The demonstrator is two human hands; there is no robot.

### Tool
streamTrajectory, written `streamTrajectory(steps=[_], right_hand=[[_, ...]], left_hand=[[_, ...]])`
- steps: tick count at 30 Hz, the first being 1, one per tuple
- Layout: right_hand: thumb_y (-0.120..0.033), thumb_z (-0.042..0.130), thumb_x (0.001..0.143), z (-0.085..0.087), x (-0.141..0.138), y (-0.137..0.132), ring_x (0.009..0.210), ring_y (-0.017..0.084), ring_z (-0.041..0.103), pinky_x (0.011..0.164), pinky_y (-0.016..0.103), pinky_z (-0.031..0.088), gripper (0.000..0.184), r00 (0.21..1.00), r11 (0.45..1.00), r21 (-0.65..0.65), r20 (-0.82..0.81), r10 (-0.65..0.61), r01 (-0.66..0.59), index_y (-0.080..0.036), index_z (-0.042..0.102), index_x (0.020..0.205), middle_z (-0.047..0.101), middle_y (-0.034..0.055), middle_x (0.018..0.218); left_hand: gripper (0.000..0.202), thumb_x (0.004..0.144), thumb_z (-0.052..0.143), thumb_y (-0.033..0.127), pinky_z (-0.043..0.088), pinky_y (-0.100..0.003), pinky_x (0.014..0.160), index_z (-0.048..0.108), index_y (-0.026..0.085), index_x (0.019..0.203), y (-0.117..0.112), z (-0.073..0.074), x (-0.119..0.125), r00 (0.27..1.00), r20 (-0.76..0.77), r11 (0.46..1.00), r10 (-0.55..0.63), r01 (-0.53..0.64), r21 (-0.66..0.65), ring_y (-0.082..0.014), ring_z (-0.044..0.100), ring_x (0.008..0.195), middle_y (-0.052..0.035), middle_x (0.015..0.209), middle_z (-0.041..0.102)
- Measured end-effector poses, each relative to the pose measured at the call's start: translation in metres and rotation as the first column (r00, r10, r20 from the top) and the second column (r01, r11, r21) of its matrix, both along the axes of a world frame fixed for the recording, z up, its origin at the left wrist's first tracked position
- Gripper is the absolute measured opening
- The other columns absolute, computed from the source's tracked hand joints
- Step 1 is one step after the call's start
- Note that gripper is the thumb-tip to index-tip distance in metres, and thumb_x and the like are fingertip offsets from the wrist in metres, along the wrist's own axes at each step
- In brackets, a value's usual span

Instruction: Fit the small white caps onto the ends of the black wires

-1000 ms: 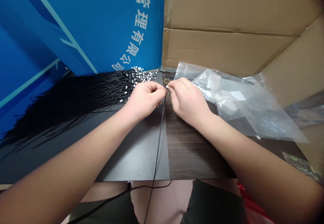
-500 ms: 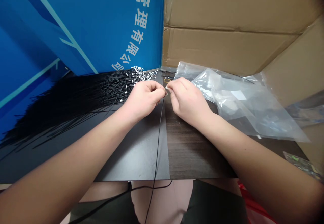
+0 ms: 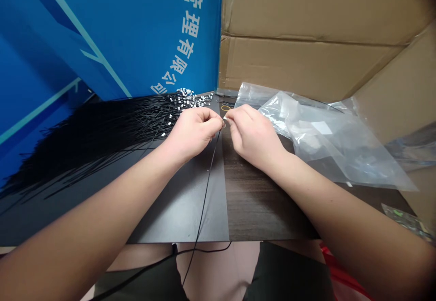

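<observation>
Left fingers pinch a light, floppy thin black wire; right fingers close on a tiny, fiddly white tab just beside them.

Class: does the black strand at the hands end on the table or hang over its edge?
Hanging over: the black strand runs from the fingers, across the tabletop, past the front edge.
</observation>
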State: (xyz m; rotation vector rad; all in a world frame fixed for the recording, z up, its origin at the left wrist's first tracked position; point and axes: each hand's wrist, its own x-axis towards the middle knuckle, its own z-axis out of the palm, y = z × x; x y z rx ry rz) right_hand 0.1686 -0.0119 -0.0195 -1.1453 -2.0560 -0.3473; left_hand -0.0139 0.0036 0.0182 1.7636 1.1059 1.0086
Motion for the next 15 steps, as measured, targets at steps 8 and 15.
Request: streamTrajectory(steps=[8, 15], right_hand=[[-0.008, 0.046, 0.099, 0.0004, -0.0011, -0.0006, 0.093, 0.027, 0.065, 0.083, 0.039, 0.053, 0.024, 1.0, 0.999, -0.028, -0.023, 0.014, -0.015, -0.017, 0.067, 0.105, 0.07, 0.0146, 0.099], [-0.012, 0.044, 0.101, 0.0013, -0.0013, -0.0009, 0.094, 0.028, 0.064, 0.084, 0.042, 0.052, 0.024, 0.997, 0.998, -0.059, -0.07, 0.033, -0.038, -0.018, 0.066, 0.105, 0.07, 0.0146, 0.101]], left_hand=[[0.01, 0.075, 0.063, 0.019, 0.039, -0.027, 0.059, 0.067, 0.017, 0.066, -0.0029, 0.0019, 0.0004, 1.0, -0.005, 1.0, 0.005, -0.005, -0.02, -0.0119, 0.053, 0.06, -0.0013, 0.066, 0.065], [0.01, 0.074, 0.062, 0.02, 0.04, -0.027, 0.059, 0.067, 0.017, 0.066, -0.0024, 0.0011, 0.0009, 1.0, 0.008, 1.0, 0.01, -0.01, -0.008, -0.0125, 0.053, 0.06, -0.0015, 0.065, 0.065]])
